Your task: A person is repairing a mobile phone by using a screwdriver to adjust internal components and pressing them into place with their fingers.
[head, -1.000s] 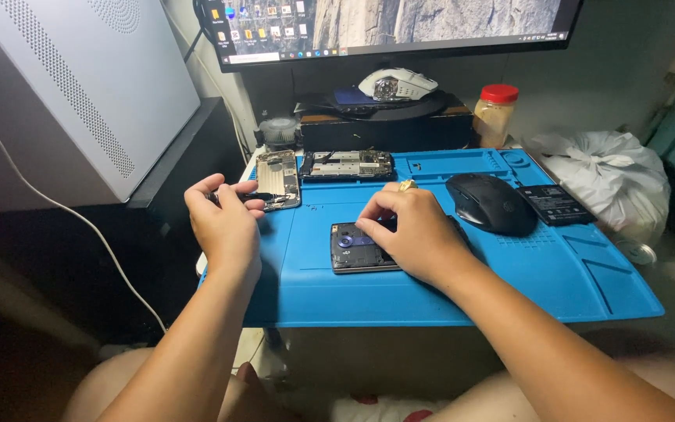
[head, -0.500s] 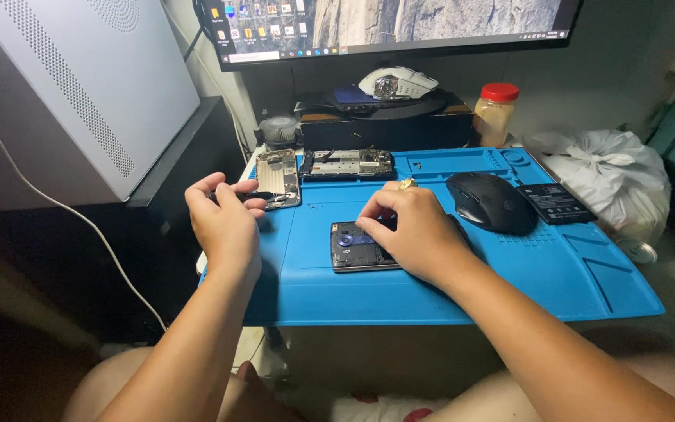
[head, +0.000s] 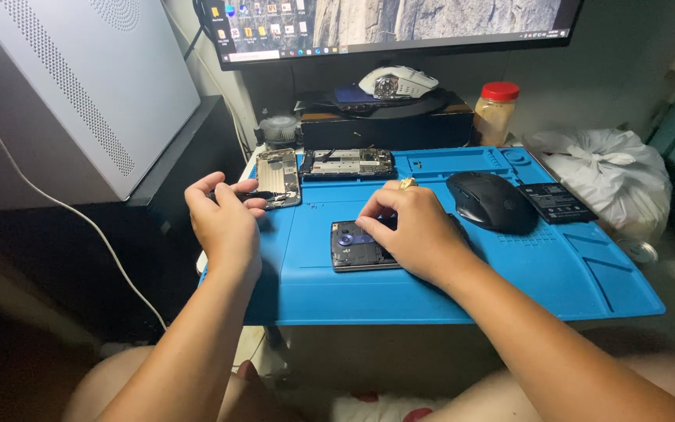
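Blue work mat [head: 431, 289] taken as landmark, spread over the table, front edge overhanging toward the person. Grey computer case [head: 64, 86] well left of the mat; monitor [head: 384, 27] behind its rear edge. White plastic bag [head: 603, 176] just off the rear right corner. Black mouse [head: 491, 202] right of mat centre, flat black battery [head: 558, 203] just beside it. Bare mat surface open along the front strip and right-hand trays. Two opened phone frames at the rear left: one [head: 347, 163] lying along the rear edge, another [head: 279, 177] at the left edge. Dark phone [head: 361, 246] at mat centre, face down. Right hand [head: 412, 230] resting over the phone's right half, fingers [head: 373, 219] curled down onto it, pressing rather than gripping. Left hand [head: 224, 219] at the mat's left edge, fingers pinched round a thin dark tool [head: 251, 195], tip over the frame there.
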